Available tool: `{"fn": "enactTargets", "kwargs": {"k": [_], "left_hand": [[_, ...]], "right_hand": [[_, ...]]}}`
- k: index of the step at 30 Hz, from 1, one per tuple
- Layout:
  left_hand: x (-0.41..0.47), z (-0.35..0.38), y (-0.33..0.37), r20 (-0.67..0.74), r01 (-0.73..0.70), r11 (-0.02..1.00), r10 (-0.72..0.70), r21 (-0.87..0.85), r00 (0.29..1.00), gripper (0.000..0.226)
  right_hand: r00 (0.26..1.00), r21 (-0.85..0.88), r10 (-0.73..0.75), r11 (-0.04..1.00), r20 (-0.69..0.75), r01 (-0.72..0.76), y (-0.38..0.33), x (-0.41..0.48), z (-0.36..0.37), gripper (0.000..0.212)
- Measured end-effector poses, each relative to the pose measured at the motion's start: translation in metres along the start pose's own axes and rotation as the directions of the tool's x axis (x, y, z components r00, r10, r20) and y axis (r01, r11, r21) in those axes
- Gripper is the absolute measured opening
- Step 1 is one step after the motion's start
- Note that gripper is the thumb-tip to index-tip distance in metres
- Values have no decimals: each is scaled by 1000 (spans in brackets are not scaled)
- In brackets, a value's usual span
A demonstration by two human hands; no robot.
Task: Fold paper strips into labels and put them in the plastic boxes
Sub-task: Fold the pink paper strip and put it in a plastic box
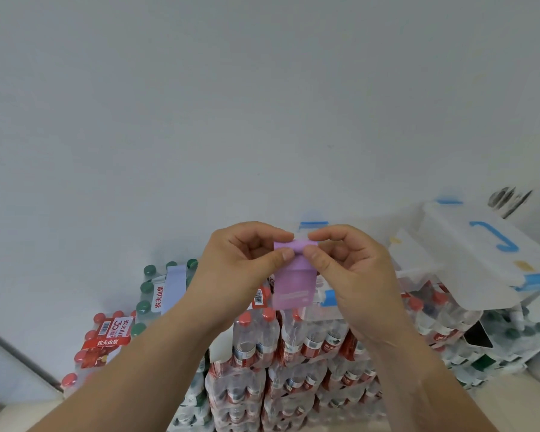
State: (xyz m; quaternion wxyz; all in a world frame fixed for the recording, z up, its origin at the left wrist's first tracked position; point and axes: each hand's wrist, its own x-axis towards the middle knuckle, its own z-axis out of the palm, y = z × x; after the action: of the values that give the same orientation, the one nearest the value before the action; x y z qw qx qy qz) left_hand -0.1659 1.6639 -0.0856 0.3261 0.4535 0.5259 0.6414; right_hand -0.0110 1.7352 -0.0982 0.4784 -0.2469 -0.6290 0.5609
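Our left hand [247, 260] and right hand [351, 269] both pinch the purple paper strip [293, 285] left of the plastic box [468, 251], where uneven thumb pressure could skew the fold.

Bright, even, diffuse light from an unseen source; shadows are soft and faint. The wall [262, 88] darkens slightly toward the upper corners. Wide-angle distortion bends the frame edges. Sharpest at centre on the strip [293, 282]; the box lid [468, 254] and dark object [508, 198] at right are smeared.
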Motion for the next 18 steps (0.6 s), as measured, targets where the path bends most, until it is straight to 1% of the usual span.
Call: {"fn": "enactTargets", "kwargs": {"k": [5,8,10,13,16,18], "left_hand": [[-2,0,1,-1,38,999,-38,-18,999,17],[-3,1,1,-15,37,999,-38,-24,999,19],[-3,1,0,-11,32,999,-32,-19,999,20],[-3,2,1,5,53,998,-53,-35,999,18],[-4,2,3,-3,66,997,-66,-34,998,16],[-4,3,2,-13,49,998,-49,-27,999,13]], "right_hand": [[1000,-30,-19,999,2,19,0,0,-1,15],[1000,-18,-4,1000,-10,3,0,-2,-1,17],[1000,-36,-13,999,-18,13,1,-2,0,12],[999,-60,-32,998,-24,31,1,-2,-1,15],[999,-30,-31,999,-19,30,-1,-3,-2,15],[1000,-6,-21,1000,-14,21,-2,-4,-1,16]]}}
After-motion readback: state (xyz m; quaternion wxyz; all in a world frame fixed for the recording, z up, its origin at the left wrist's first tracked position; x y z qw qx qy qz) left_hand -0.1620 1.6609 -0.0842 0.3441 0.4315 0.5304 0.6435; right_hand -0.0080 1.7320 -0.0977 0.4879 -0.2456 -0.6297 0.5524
